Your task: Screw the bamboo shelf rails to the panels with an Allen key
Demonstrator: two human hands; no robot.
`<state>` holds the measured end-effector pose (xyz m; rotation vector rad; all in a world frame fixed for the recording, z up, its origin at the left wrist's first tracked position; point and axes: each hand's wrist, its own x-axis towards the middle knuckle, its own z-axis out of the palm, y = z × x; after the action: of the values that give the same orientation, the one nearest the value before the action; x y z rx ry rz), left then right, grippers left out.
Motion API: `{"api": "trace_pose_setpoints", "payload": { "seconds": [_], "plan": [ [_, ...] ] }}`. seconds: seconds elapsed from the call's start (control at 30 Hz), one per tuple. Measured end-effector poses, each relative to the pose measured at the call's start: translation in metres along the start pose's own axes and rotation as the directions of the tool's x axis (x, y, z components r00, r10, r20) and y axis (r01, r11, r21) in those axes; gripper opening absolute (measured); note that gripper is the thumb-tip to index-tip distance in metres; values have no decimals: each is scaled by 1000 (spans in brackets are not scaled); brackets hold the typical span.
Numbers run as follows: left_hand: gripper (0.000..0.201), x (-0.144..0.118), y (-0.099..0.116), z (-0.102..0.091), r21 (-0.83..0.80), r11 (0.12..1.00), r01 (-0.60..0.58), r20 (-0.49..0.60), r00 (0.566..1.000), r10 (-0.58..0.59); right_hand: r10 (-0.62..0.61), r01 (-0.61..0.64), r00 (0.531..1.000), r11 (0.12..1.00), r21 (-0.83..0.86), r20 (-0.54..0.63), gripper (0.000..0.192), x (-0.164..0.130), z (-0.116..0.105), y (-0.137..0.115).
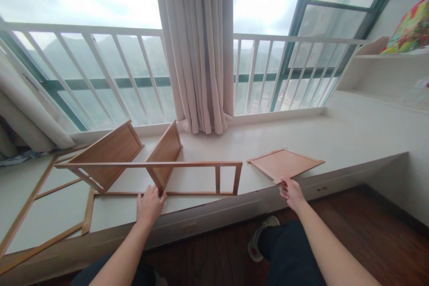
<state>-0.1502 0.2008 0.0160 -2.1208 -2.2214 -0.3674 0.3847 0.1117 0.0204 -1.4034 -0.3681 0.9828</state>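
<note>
A wooden frame (pixel 187 165) with two upright side panels (pixel 166 152) stands on the white window ledge (pixel 351 134). My left hand (pixel 149 204) rests on the frame's lower rail, near the right panel's front corner. My right hand (pixel 291 192) pinches the near corner of a flat pinkish-brown wooden panel (pixel 284 162) that lies on the ledge to the right of the frame.
Another thin wooden frame (pixel 36 196) lies flat at the left of the ledge. A curtain (pixel 201 49) hangs in front of the railed window. A white shelf (pixel 385 71) with a colourful item stands at the right. My legs and a shoe (pixel 259 237) are over the dark wood floor.
</note>
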Motion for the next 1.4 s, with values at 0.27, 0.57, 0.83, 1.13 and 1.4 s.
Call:
{"api": "trace_pose_setpoints", "payload": {
  "seconds": [0.27,0.57,0.83,1.13,1.4],
  "plan": [
    [64,-4,0,-8,-176,959,222,-270,926,-264,-126,128,991,989,-78,33,36,-7,26,-68],
    [18,-59,83,-2,-582,716,-385,-418,897,142,-103,159,983,888,-431,151,32,-3,127,-111],
    [29,-51,127,22,-643,644,-414,-196,902,384,-6,192,961,735,-650,278,41,-19,210,-97],
    [68,-49,157,16,-679,633,-372,-76,893,443,100,297,893,598,-744,438,36,-58,240,-97],
    [62,-40,174,25,-697,638,-328,-53,911,410,254,274,860,503,-820,443,36,-81,251,-109]
  ]
}}
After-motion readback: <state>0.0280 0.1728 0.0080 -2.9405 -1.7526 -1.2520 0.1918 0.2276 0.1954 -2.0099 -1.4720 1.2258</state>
